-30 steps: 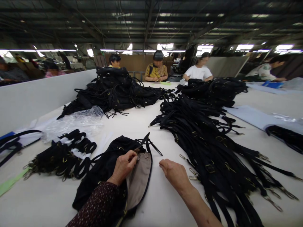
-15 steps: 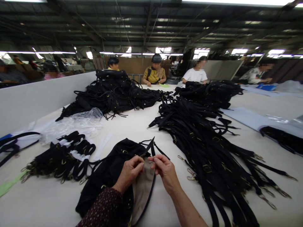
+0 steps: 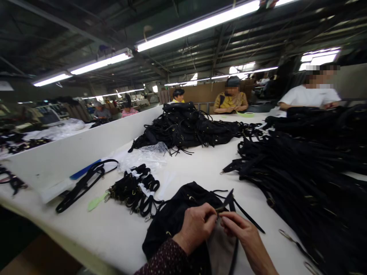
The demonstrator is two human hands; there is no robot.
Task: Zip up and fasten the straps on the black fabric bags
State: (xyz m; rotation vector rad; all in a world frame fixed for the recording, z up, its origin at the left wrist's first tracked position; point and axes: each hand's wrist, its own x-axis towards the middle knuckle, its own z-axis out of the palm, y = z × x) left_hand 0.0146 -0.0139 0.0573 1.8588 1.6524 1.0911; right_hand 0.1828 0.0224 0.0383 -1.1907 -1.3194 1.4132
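Note:
A black bag (image 3: 180,210) with brass-coloured fittings lies on the table in front of me, its pale lining (image 3: 219,244) showing at the open mouth. My left hand (image 3: 197,225) is closed, pinching the bag's top edge. Thumb and forefinger of my right hand (image 3: 243,231) are pressed together at the same spot, almost touching the left fingertips. Whatever the right fingers grip is too small or hidden to name. A narrow black strap (image 3: 249,215) sticks out from the bag's mouth beyond the hands.
Bundled black straps (image 3: 132,191) with metal clips lie left of the bag. Many loose straps (image 3: 301,191) cover the right side. Farther back are a heap of black bags (image 3: 186,128) and clear plastic (image 3: 149,154). A low white partition (image 3: 94,133) runs along the left; people sit beyond the table.
My view has swung left, so the bag and hands appear farther right and lower. My right fingertips have come closer to the left ones at the bag's edge.

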